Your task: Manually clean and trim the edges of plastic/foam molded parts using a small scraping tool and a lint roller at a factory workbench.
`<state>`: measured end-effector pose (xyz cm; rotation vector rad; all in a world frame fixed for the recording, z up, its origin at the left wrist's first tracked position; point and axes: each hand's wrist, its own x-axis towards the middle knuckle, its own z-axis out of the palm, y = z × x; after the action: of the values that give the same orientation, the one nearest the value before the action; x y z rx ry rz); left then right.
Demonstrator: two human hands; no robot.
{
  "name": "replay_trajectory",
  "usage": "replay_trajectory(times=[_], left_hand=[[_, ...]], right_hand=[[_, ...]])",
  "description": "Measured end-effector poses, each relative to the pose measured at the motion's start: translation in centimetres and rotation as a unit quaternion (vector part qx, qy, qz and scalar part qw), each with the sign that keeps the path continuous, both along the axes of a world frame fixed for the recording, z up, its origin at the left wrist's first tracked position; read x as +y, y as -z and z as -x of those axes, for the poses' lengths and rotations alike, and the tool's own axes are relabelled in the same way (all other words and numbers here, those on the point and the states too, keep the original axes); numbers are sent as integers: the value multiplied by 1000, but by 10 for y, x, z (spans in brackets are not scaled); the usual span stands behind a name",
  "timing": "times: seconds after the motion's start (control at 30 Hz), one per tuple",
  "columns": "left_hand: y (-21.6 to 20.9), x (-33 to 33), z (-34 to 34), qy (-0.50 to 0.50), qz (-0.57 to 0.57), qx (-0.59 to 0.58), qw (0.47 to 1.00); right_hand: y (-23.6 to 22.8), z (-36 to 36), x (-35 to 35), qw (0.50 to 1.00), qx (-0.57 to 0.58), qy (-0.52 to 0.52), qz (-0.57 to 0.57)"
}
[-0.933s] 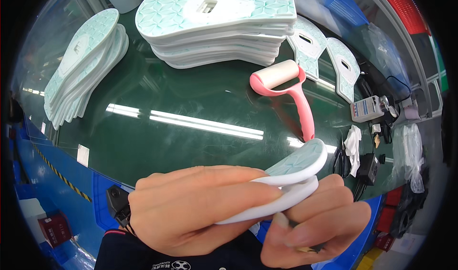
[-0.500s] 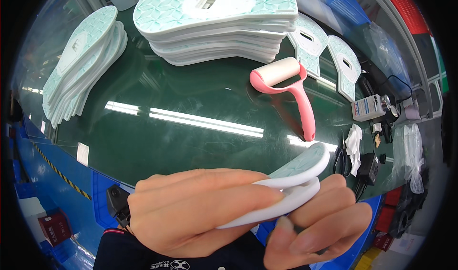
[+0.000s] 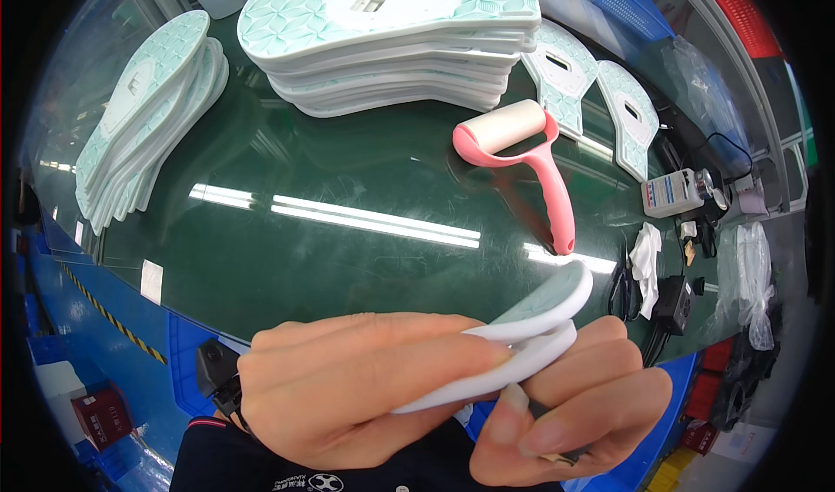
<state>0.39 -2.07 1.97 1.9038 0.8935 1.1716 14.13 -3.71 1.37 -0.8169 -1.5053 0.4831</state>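
Observation:
My left hand (image 3: 348, 379) is wrapped round a white plastic panel (image 3: 552, 309) with a mint patterned face, held on edge above the table's near side. A gap opens between two white rims at its end, and the thumb reaches into that gap; most of the panel is hidden by the hand. Close against the panel's right end, my right hand (image 3: 591, 388) has its fingers curled in. Between its thumb and fingers shows a small dark thing (image 3: 541, 412) with a brass-coloured bit at its lower end; its kind cannot be made out.
On the green table (image 3: 348, 274) lies a pink-handled sticky roller (image 3: 557, 196). Behind it are a tall stack of mint panels (image 3: 296, 22), a leaning stack (image 3: 130, 118) at left and two single panels (image 3: 631, 118) at right. A white bottle (image 3: 674, 194), scissors (image 3: 621, 292) and crumpled tissue (image 3: 644, 261) lie rightward.
Both hands have shifted slightly, the panel's end a little to the left. More of the small dark thing now shows in my right hand.

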Motion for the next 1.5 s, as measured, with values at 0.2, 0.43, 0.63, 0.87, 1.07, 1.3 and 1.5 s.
replay_trajectory(times=[0.2,0.43,0.63,0.87,1.07,1.3,1.5], left_hand=[[1,3,0,1,-1,-27,1000],[6,2,11,111,44,-7,993],[6,1,9,81,45,2,996],[7,2,5,68,41,-13,997],[4,0,4,68,54,0,996],[-4,-5,3,42,111,-40,992],[-1,-10,-10,-14,39,-44,998]], right_hand=[[13,-7,18,991,27,-120,-58],[6,-14,3,992,-17,-128,15],[10,0,0,999,25,21,-3],[9,-3,5,999,12,14,-31],[-2,-16,4,991,-51,-121,35],[13,1,-3,989,139,36,-17],[3,-5,-7,999,13,-14,-27]])
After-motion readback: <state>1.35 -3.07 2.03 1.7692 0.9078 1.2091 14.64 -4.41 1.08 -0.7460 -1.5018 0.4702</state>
